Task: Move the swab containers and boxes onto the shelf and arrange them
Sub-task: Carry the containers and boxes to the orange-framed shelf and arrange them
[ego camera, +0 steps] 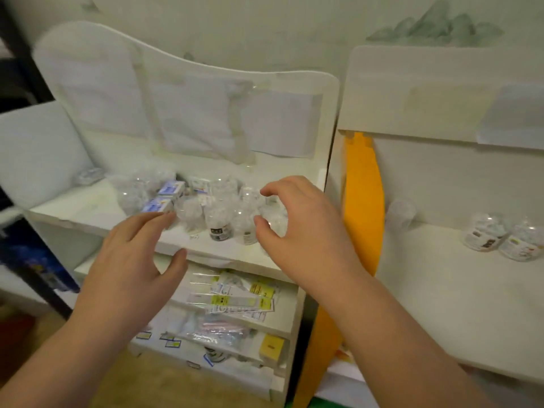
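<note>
Several clear round swab containers (219, 220) stand clustered on the top of the white shelf (88, 214). Two small blue-and-white boxes (170, 191) lie among them at the left of the cluster. My left hand (132, 260) hovers in front of the cluster with fingers spread, holding nothing. My right hand (303, 228) reaches over the right side of the cluster, fingers loosely curved and apart, gripping nothing. The frame is blurred by motion.
A second white shelf (441, 278) at the right carries three clear containers (497, 240). An orange panel (362, 207) stands between the two units. Lower shelves hold flat packets with yellow labels (235, 295) and plastic bags. A dark rack stands at far left.
</note>
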### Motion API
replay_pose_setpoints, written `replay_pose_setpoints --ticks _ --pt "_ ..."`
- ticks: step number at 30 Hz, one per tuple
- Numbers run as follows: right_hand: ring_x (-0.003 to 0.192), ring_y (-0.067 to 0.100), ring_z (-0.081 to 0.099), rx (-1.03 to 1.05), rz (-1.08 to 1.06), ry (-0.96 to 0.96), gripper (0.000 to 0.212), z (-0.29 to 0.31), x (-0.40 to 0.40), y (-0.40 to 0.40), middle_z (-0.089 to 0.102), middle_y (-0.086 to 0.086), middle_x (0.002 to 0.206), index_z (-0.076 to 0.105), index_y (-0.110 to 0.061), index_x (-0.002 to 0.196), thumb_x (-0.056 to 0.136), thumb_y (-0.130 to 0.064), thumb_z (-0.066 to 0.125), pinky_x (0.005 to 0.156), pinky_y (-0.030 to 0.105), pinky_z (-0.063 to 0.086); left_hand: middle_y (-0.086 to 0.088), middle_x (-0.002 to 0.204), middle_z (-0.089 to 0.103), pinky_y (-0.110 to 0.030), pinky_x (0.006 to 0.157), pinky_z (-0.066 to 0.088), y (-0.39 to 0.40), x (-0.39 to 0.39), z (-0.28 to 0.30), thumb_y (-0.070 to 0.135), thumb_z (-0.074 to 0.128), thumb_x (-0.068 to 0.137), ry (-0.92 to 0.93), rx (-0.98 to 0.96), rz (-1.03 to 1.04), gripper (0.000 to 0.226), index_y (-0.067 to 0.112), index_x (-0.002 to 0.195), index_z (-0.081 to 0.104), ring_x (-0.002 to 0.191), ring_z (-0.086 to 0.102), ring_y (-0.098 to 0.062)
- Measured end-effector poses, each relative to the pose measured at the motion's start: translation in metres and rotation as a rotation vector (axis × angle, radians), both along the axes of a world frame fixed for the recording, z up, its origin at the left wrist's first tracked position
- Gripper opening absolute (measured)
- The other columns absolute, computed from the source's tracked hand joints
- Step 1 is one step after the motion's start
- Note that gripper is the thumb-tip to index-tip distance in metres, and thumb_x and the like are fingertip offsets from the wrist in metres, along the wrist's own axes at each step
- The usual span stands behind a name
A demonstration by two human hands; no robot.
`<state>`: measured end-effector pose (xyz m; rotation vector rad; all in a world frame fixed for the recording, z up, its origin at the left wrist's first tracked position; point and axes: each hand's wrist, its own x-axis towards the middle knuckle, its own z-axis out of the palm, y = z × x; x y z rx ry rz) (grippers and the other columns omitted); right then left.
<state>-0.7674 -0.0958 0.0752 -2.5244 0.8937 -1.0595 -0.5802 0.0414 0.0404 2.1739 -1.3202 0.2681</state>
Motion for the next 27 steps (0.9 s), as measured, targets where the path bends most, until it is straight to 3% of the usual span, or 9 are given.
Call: replay_pose_setpoints --ticks 4,13,27 --pt "0.114 0.009 0.050 0.053 0.027 -0.002 0.035 -0.020 0.059 -0.019 0.054 -0.013 0.121 0.059 -0.027 0.123 0.089 -0.035 0.063 0.096 0.027 0.045 0.007 0.137 0.046 -0.039 0.104 0.038 -0.016 0.046 -0.006 0.033 0.065 0.084 -0.013 0.041 0.037 0.055 0.025 0.137 0.050 0.130 0.038 -0.015" --pt "0.116 0.007 0.049 0.172 0.040 0.029 0.038 -0.032 0.175 -0.079 0.054 -0.015 0.123 0.057 -0.030 0.124 0.088 -0.036 0.064 0.091 0.020 0.039 0.006 0.139 0.047 -0.035 0.105 0.034 -0.061 0.153 -0.003 0.034 0.065 0.085 -0.075 0.115 0.063 0.057 0.025 0.139 0.048 0.131 0.038 -0.015" --pt "0.116 0.010 0.053 0.182 -0.118 0.039 0.039 -0.051 0.333 -0.115 0.056 -0.012 0.122 0.059 -0.026 0.124 0.087 -0.035 0.065 0.098 0.028 0.044 0.004 0.134 0.051 -0.028 0.102 0.034 -0.135 0.349 -0.032 0.030 0.068 0.082 -0.046 0.105 -0.178 0.052 0.023 0.132 0.056 0.125 0.046 -0.016"
